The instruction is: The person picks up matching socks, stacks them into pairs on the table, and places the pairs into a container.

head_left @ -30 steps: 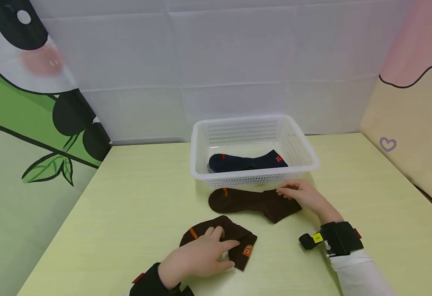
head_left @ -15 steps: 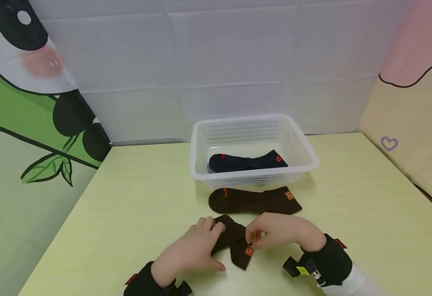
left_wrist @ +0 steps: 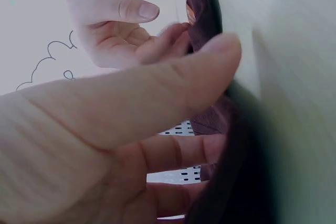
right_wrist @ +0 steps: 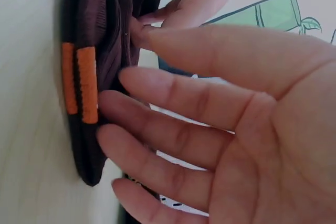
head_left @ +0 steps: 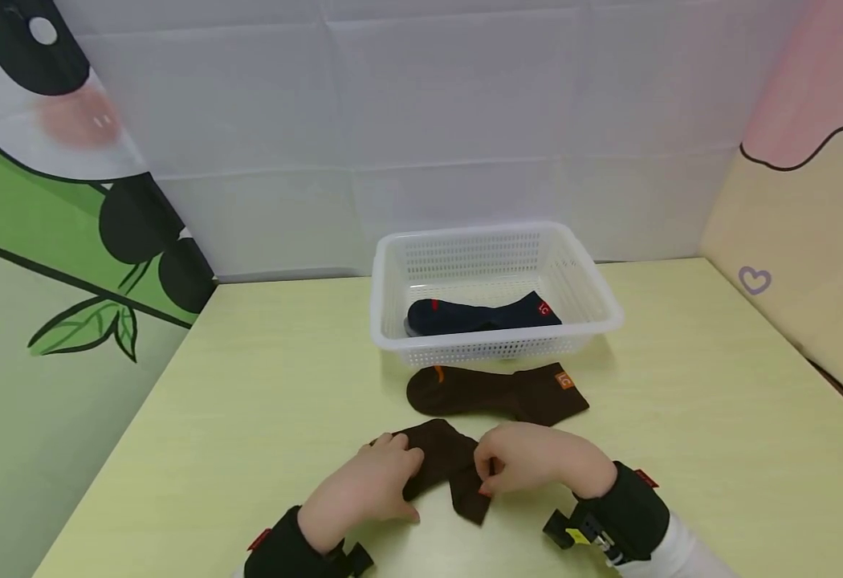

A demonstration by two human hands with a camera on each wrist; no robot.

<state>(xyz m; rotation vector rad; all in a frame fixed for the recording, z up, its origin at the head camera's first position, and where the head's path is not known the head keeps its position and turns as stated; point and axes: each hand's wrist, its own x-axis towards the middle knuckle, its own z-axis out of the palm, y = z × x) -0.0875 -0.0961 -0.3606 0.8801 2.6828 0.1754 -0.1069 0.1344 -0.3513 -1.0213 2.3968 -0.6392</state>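
A dark brown sock lies bent on the table between the hands, its cuff toward the right. My left hand rests on its toe half, covering that end; the left wrist view shows the fingers against the fabric with the thumb extended above. At the cuff, my right hand touches the fabric with its fingertips. In the right wrist view its fingers are loosely extended beside two cuff layers with orange tags. Behind lies another brown sock, flat, with an orange tag.
A white perforated plastic basket stands at the back of the table, behind the flat brown sock. Inside it is a dark navy sock with red marks. A pale cloth backdrop rises behind the table.
My right hand has left the farther sock's cuff and come forward to the nearer sock's cuff. The left hand has shifted slightly left on the nearer sock.
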